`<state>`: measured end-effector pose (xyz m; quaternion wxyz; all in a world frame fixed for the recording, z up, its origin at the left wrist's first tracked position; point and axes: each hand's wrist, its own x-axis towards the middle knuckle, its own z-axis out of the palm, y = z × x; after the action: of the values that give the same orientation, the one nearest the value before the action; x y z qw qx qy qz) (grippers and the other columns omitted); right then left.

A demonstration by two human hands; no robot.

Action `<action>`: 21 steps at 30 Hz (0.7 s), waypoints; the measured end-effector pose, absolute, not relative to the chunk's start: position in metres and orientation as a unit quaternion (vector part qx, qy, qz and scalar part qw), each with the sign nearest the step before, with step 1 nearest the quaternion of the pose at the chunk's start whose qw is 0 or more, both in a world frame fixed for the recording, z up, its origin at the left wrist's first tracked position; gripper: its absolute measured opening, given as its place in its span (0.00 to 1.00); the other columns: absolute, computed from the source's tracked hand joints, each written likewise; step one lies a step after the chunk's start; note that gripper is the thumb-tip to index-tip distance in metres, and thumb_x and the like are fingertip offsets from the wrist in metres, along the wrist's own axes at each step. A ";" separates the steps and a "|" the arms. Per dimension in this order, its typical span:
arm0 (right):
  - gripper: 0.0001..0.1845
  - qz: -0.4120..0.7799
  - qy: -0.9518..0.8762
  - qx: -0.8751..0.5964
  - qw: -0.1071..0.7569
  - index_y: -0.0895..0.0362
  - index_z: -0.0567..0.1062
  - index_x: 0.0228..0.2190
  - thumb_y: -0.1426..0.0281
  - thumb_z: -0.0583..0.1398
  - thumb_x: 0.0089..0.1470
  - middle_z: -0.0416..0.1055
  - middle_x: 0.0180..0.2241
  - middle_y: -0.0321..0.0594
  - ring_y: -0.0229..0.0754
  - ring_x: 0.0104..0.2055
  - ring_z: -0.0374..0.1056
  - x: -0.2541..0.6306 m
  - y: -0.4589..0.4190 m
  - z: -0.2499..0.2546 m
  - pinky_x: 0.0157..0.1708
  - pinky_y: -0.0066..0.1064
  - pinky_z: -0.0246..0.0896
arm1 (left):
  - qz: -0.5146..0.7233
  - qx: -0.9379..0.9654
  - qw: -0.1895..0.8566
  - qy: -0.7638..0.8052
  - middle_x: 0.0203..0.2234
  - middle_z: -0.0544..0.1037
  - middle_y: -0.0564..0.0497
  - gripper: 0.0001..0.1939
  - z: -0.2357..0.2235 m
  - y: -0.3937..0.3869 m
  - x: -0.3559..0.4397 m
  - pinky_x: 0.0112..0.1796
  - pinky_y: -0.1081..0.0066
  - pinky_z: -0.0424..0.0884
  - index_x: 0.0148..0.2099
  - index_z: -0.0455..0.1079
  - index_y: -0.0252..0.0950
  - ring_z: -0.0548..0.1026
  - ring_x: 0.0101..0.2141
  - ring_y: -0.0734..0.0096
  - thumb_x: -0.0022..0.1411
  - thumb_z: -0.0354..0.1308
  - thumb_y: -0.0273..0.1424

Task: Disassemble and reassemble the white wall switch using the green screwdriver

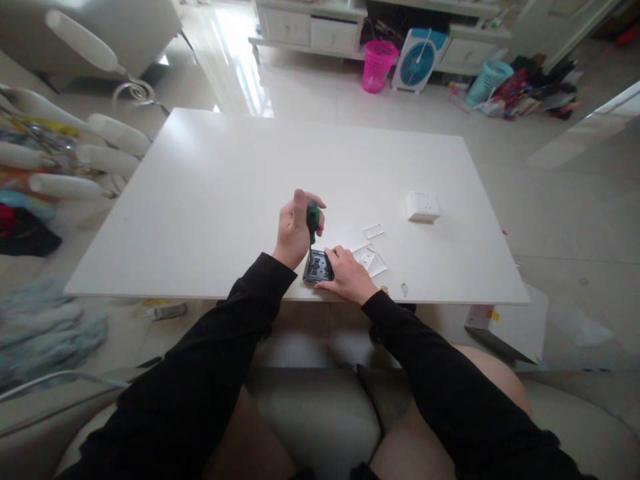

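Note:
My left hand (295,230) is closed around the green handle of a screwdriver (313,220), held upright. Its shaft points down to a dark, flat socket module (316,267) near the table's front edge. With thumb and fingers, my right hand (347,275) grips the right side of that module against the table. Just beyond the right hand lie a white frame with a socket faceplate (371,259) and a small white rectangular frame (373,231). Farther right stands a white socket box (423,207). Whether the screwdriver's tip sits in a screw is too small to tell.
The white table (225,173) spans the middle of the view. A small clear piece (405,289) lies near its front edge. Across the floor stand a pink basket (379,65), a blue fan (417,60) and a teal basket (489,81). A white lamp (120,133) rises at left.

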<state>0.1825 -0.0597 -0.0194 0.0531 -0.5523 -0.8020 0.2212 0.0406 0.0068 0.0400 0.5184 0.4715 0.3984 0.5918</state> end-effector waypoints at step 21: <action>0.45 0.218 -0.802 -0.552 0.064 0.59 0.66 0.61 0.52 0.73 0.51 0.67 0.54 0.51 0.56 0.56 0.64 0.183 -0.060 -0.022 0.53 0.45 0.69 | 0.536 0.469 0.596 0.371 0.12 0.61 0.58 0.32 0.044 0.003 0.033 0.17 0.71 0.58 0.30 0.65 0.40 0.61 0.13 0.76 0.66 0.47 0.64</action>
<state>0.1828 -0.0601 -0.0222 0.0635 -0.5521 -0.8022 0.2182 0.0328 0.0034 0.0439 0.5961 0.4690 0.3709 0.5359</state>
